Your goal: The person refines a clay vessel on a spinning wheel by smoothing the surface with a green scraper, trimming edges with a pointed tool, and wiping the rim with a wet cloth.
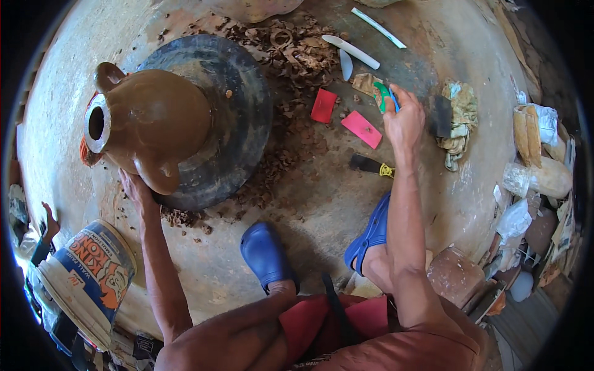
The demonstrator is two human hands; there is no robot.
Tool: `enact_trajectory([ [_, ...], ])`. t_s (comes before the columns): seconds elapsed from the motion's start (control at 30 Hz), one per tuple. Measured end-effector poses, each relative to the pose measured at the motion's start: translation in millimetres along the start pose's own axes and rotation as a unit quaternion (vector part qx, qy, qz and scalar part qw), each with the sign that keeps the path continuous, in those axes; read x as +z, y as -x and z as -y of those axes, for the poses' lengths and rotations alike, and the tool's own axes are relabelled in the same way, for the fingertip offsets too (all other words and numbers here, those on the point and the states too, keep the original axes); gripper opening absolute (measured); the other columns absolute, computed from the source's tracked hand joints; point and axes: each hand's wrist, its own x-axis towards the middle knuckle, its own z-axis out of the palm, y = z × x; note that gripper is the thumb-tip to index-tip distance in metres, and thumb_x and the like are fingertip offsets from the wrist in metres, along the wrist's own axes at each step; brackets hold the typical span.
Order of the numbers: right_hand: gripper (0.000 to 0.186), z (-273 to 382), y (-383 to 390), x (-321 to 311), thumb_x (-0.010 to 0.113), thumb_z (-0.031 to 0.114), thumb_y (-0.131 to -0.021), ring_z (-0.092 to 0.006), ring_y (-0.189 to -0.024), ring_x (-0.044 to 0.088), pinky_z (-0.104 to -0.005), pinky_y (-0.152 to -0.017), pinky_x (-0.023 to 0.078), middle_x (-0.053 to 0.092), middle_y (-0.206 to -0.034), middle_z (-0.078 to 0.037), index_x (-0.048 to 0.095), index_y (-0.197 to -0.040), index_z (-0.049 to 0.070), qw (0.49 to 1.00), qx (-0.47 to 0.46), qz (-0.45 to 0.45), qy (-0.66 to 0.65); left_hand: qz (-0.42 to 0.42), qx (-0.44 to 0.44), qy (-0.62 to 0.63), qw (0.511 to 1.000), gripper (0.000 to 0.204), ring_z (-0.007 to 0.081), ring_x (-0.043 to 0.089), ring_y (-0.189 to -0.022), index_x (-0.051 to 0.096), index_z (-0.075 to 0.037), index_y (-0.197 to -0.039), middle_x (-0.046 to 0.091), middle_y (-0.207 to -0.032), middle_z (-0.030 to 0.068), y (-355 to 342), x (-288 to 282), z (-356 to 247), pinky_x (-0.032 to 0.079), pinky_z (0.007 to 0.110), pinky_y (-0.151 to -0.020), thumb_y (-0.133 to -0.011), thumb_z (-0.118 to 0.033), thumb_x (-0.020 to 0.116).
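Note:
A brown clay jug [158, 120] with handles and a pale-rimmed mouth leans leftward over a dark round wheel [238, 167]. My left hand [137, 188] is at the wheel's left edge beside the lower handle, fingers extended and partly hidden. My right hand [403, 117] grips a small green-and-blue object [381, 94] above the floor. Nearby lie a red card [323, 106], a pink card [361, 128], a yellow-handled scraper [365, 164] and a crumpled rag [461, 114] beside a dark block [440, 117].
Clay scraps [294, 52] and pale pipe pieces [349, 51] lie behind. A paint bucket [83, 272] stands lower left, near another person's hand or foot [51, 222], unclear which. Assorted clutter [532, 222] lines the right. My feet in blue clogs [263, 250] rest on the floor.

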Motion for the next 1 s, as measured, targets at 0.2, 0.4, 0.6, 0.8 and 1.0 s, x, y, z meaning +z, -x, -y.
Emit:
enact_trajectory([
  [0.2,0.025,8,5,5,0.076,0.015,-0.092,-0.0359,-0.088,0.074,-0.0460,-0.082,0.059,0.076,-0.101,-0.018,0.081,-0.114,0.005,0.986,0.127,0.071,-0.084,-0.002,-0.001,-0.002,1.000,0.042,0.0333,0.054,-0.128,0.057,-0.001,-0.139,0.055,-0.138,0.0181,2,1,4,0.044,0.041,-0.109,-0.101,-0.018,0.058],
  [0.4,0.027,39,-45,42,0.074,0.020,-0.091,-0.0390,-0.094,0.076,-0.0480,-0.087,0.059,0.079,-0.102,-0.019,0.081,-0.114,0.007,0.985,0.055,0.098,-0.130,0.006,0.012,-0.033,0.999,0.044,0.0384,0.051,-0.136,0.054,0.001,-0.146,0.050,-0.148,0.0225,-6,-13,24,0.041,0.043,-0.115,-0.108,-0.020,0.049],
  [0.6,0.033,31,-63,81,0.077,0.016,-0.087,-0.0336,-0.091,0.079,-0.0469,-0.086,0.061,0.082,-0.097,-0.012,0.077,-0.120,0.010,0.977,0.118,0.132,-0.120,0.050,0.098,-0.233,0.966,0.048,0.0403,0.049,-0.143,0.052,0.001,-0.152,0.050,-0.155,0.0257,-32,13,32,0.039,0.042,-0.120,-0.116,-0.028,0.040],
  [0.8,0.022,37,-63,70,0.075,0.013,-0.091,-0.0170,-0.072,0.072,-0.0348,-0.071,0.057,0.078,-0.086,-0.008,0.076,-0.111,0.005,0.954,0.131,0.177,-0.203,0.069,-0.091,-0.021,0.993,0.068,0.0306,0.056,-0.139,0.052,0.002,-0.153,0.059,-0.151,0.0212,-48,-3,-20,0.042,0.039,-0.117,-0.114,-0.054,0.047],
  [1.0,0.009,135,-61,7,0.070,0.011,-0.105,-0.0073,-0.072,0.067,-0.0239,-0.060,0.052,0.075,-0.086,-0.001,0.075,-0.111,0.008,0.907,0.145,0.097,-0.383,0.105,-0.108,0.001,0.989,0.070,0.0311,0.056,-0.140,0.051,0.005,-0.153,0.059,-0.150,0.0236,-65,-5,-7,0.041,0.038,-0.119,-0.113,-0.052,0.049],
])
